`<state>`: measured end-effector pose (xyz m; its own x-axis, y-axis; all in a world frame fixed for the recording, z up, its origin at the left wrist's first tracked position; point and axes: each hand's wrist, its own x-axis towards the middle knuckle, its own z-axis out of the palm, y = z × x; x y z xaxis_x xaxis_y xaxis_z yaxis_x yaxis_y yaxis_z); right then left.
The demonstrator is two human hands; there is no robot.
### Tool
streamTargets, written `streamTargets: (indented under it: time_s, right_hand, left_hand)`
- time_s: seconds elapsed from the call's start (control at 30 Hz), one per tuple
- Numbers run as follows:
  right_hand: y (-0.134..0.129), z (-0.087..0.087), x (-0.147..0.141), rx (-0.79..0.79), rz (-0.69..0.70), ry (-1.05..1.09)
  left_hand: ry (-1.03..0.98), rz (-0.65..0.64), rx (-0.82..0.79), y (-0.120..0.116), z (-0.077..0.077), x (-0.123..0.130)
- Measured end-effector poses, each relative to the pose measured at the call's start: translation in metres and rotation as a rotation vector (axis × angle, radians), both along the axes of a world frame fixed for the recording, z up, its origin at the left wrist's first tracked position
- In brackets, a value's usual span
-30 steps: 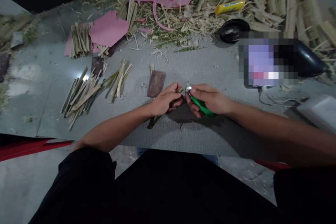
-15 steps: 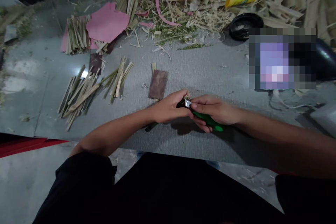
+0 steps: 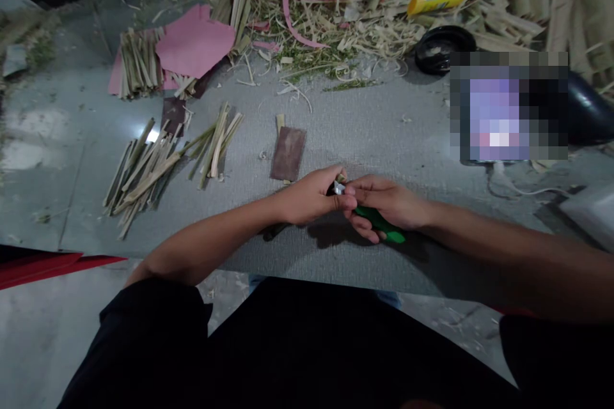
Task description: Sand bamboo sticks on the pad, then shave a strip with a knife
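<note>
Left hand [image 3: 311,197] pinches a short strip [image 3: 341,177] above the surface [image 3: 307,252]; your right hand [image 3: 394,201] grips a green-handled blade [image 3: 377,218], its metal beside the strip's end. Step, judged: trimming. Next stroke calls for a steady strip, left thumb clear.

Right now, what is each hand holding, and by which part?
Right hand: a green-handled tool, by its handle. Left hand: a stick, near its visible end; the rest is unclear.
</note>
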<state>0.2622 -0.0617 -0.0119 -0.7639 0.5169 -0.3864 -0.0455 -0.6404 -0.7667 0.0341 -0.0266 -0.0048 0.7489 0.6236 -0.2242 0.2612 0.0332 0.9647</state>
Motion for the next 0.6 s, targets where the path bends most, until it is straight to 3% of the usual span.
streamTargets:
  time_s: [0.17,0.4,0.6]
  right_hand:
    - [-0.0085,-0.0017,-0.0063,0.078,-0.135,-0.031]
    - [-0.0022,-0.0002,0.0000,0.008,0.035,-0.011]
    - [-0.0060,-0.0052,-0.0016,0.059,-0.073,0.028]
  left_hand:
    - [0.002,0.061,0.004,0.0009,-0.0034,0.0017]
    - [-0.002,0.016,-0.041,0.0026,0.0046,0.0007]
    - [-0.037,0.039,-0.007,-0.0008,-0.0005,0.0010]
